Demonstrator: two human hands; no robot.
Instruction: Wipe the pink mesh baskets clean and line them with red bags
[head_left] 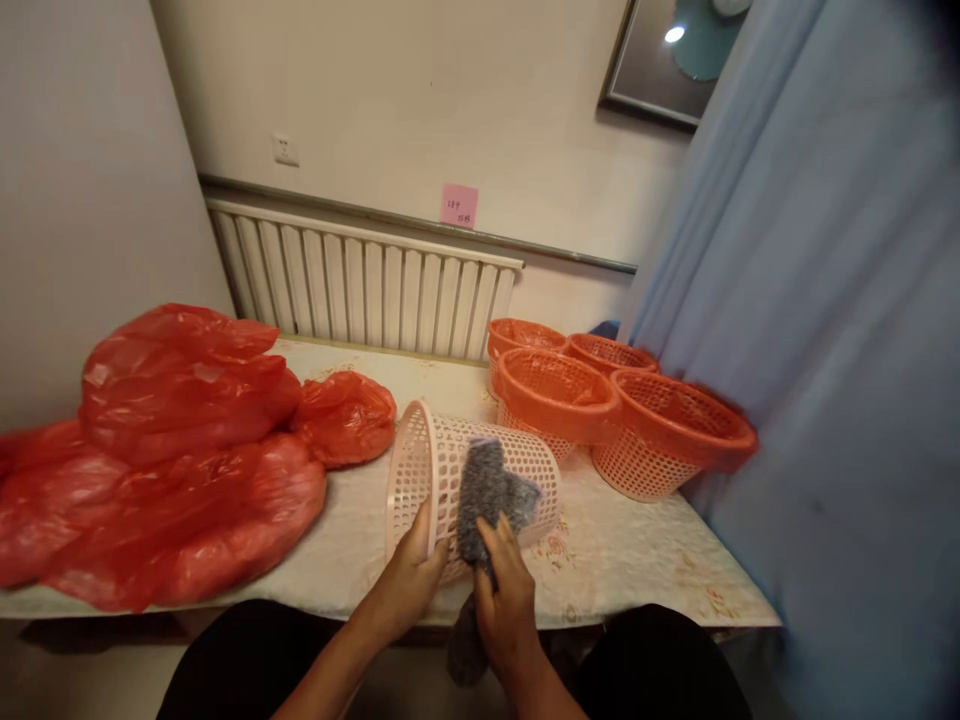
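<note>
A pale pink perforated plastic basket (525, 455) lies on its side near the table's front edge, its mouth facing left. My left hand (409, 580) grips its rim, with the thumb on one side and the fingers mostly hidden. My right hand (506, 600) is closed on a dark grey cloth (484, 490), which looks like a sock, and lays it against the basket's outer wall. Part of the cloth hangs below this hand, past the table edge.
Red plastic bags (187, 460) pile up on the left, with a smaller red bundle (349, 415) beside them. Several baskets lined with red bags (559, 400) stand at the back right. A radiator (360, 280) runs behind the patterned tablecloth (630, 560); a blue curtain (832, 300) hangs at right.
</note>
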